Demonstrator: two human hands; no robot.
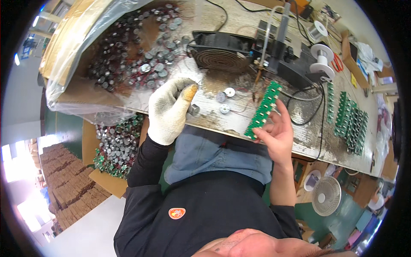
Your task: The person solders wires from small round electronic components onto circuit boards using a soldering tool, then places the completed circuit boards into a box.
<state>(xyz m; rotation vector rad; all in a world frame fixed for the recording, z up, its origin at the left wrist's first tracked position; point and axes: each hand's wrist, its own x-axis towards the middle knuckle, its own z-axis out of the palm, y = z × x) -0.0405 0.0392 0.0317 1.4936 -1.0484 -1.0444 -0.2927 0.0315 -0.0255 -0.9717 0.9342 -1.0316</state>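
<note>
My left hand [168, 112] wears a white glove with a brown-stained thumb tip. Its thumb and forefinger are pinched together, with thin wire ends showing at the tips. A small round metal motor [194, 110] sticks out beside the palm; the fingers around it are mostly hidden. Bare, my right hand [276, 130] grips a long green circuit board [264, 110] by its lower end, tilted over the table's front edge. Between the hands, on the stained white table [209, 120], lie several small round motors [224, 109] with thin wires.
A plastic-lined carton [70, 64] spills many wired motors at left. Behind the hands stand a black fan [220, 58] and a soldering stand [280, 40]. Wire spools [322, 58] and rows of green boards [351, 122] are at right. A carton of motors [113, 147] sits below left.
</note>
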